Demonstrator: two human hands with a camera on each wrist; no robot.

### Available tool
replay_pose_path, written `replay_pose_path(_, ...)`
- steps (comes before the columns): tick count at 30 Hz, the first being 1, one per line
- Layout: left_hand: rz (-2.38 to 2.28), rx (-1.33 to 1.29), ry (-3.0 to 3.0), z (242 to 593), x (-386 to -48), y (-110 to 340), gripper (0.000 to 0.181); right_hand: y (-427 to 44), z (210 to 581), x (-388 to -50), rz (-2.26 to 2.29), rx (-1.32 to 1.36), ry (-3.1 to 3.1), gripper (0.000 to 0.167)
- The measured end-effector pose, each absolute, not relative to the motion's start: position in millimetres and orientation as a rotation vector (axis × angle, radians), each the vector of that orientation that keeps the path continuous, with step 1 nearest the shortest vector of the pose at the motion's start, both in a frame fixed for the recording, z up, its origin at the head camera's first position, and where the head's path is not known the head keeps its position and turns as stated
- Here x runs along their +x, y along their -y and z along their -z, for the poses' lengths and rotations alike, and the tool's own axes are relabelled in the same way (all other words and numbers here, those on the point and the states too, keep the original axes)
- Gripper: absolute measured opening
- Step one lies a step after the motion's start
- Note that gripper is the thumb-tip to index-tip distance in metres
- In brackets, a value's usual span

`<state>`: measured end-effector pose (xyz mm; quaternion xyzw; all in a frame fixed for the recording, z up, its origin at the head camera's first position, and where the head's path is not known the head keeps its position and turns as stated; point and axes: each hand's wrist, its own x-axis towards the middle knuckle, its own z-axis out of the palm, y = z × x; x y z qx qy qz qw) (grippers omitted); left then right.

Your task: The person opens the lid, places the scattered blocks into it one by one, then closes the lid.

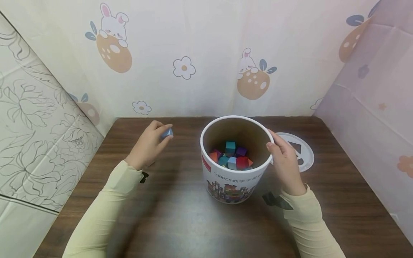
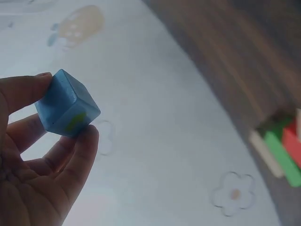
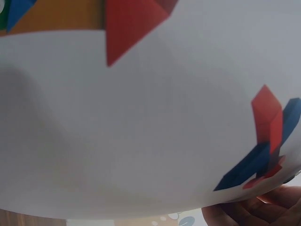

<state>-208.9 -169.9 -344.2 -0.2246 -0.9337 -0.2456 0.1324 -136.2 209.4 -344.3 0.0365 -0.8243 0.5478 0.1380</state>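
One blue block (image 2: 67, 103) is pinched in my left hand (image 1: 146, 147), thumb on one side and fingertips on the other, over the left part of the dark wooden bench (image 1: 180, 222) and well apart from the white bucket (image 1: 211, 175); seen from my left wrist, a yellow-green mark shows on one of its faces. My right hand (image 1: 285, 161) grips the bucket's rim on the right side, with the thumb at the lip and the other fingers partly hidden. The bucket stands near the middle of the bench, with "108PCS" lettering on its wall above a printed picture of colourful buildings. Down inside it I see a loose heap: a teal cube (image 1: 230, 147), a purple block (image 1: 241, 151), a red block (image 1: 242, 163), a light blue block (image 1: 232, 163) and an orange block (image 1: 213, 156) among others. Just beyond my right hand a round white lid (image 1: 308, 156) with dark shapes in it lies on the bench, partly covered from view. My sleeves (image 1: 103, 211) are pale yellow, and behind the bench hangs a light cloth (image 1: 209, 32) patterned with rabbits and flowers
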Motion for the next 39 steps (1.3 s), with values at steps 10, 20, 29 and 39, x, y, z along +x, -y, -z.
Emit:
replay_pose_path(10, 0.772, -0.803, 2.597, 297.9, -207.3, 128.6, 0.04, -209.8, 344.9, -136.6, -1.578, 0.105, 2.387, 0.042)
replay_pose_path(20, 0.835, -1.059, 2.506, 273.0, -201.9, 78.1, 0.041, -210.0, 345.6, -136.4, -1.574, 0.099, 2.392, 0.042)
replay_pose_path(29, 0.817, -1.252, 2.543, 267.5, -202.4, 33.4, 0.043, -209.9, 345.2, -136.7, -1.586, 0.097, 2.387, 0.042)
replay_pose_path(39, 0.801, -1.299, 2.643, 277.3, -203.2, 7.6, 0.047, -209.4, 345.0, -136.7, -1.568, 0.099, 2.388, 0.042)
